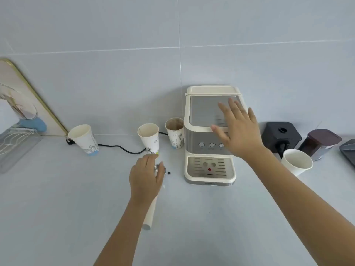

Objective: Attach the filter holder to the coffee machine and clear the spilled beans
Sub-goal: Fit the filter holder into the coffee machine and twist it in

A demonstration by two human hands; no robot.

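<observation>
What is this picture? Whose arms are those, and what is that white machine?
The picture comes from a camera worn on a person's head, looking down, so the arms are that person's own. The white box is a coffee machine on a grey counter. The right hand is spread open over its front. The left hand rests on the filter holder, a metal cup with a long white handle lying on the counter. Beside it lies a small dark coffee bean. Paper cups and a black cable are nearby.
</observation>
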